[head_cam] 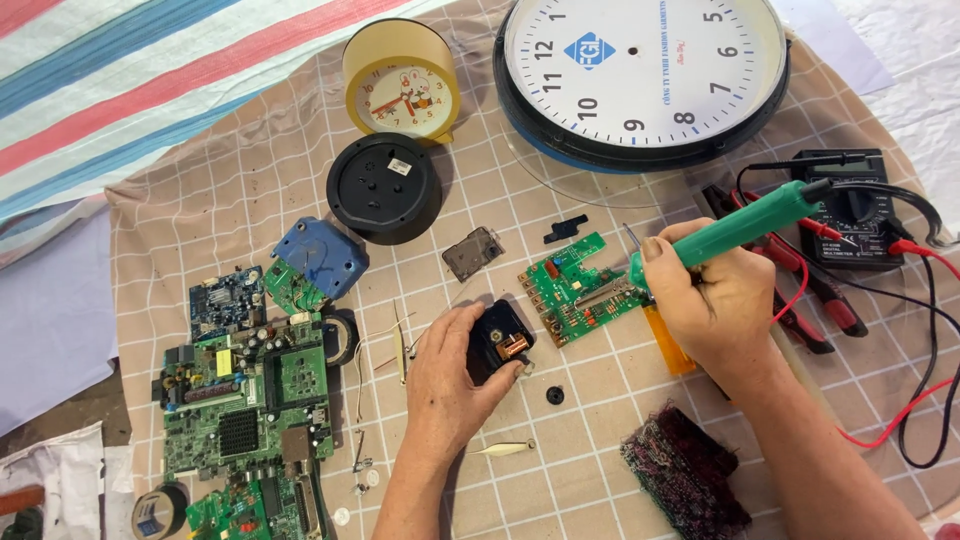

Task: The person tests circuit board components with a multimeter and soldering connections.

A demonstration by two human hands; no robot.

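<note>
**Two hands at work amid opened clocks and circuit boards**

A checked beige cloth (250, 190) covers the counter and fills most of the frame, with a striped tarpaulin (120, 70) in the upper left corner. At the top centre lies a large round wall clock (640, 75), white face up in a dark rim. Left of it stands a small yellow alarm clock (402, 82), and just below that a round black clock back (384, 188). A blue plastic housing (322, 256) sits lower left of it — beneath it, a cluster of large green circuit boards (250, 390) runs down to the bottom left edge. At the upper right, a black multimeter (852, 210) lies with its red and black leads (900, 400) looping down the right side. A dark wire brush (685, 480) rests at the bottom centre-right.

In the middle of the frame, the left hand (450, 385) is closed on a small black clock movement (498, 342), copper coil showing, held against the cloth. Just to its right lies a small green circuit board (575, 290). The right hand (715, 300) is clenched around a green-handled soldering iron (740, 228), its tip pointing up and left above that board — whether it touches anything cannot be told. A small grey module (472, 252) and a black washer (555, 395) lie nearby.
</note>
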